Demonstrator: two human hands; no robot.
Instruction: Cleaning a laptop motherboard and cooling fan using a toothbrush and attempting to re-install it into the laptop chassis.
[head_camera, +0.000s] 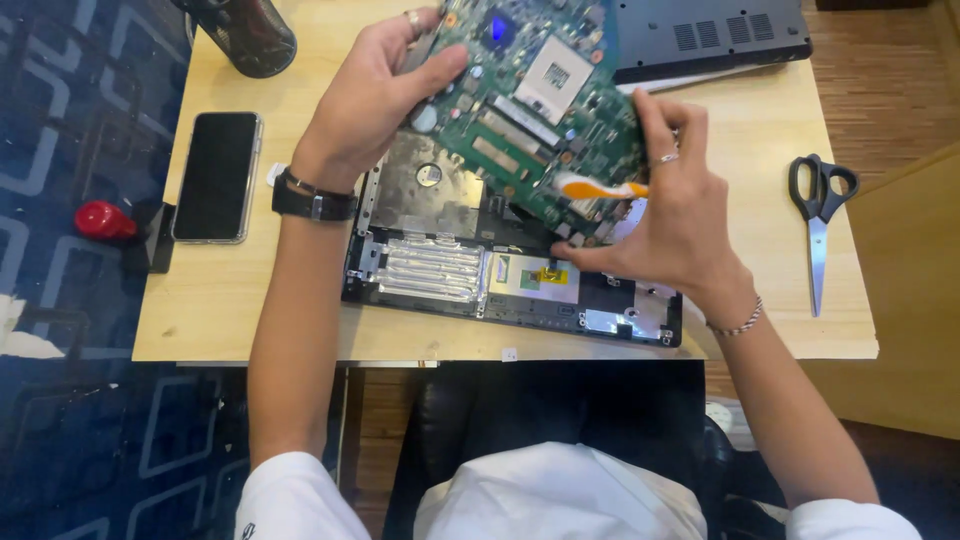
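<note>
Two hands: both busy over the bench (250, 320).
Left hand (375, 95): grip closed on green circuit board (540, 110).
Right hand (665, 225): grip pinching orange and white brush (600, 187) against board.
Below: open laptop shell (480, 275).

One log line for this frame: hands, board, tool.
left hand: holds green circuit board tilted | right hand: orange-white brush on board | below: open laptop chassis
</note>
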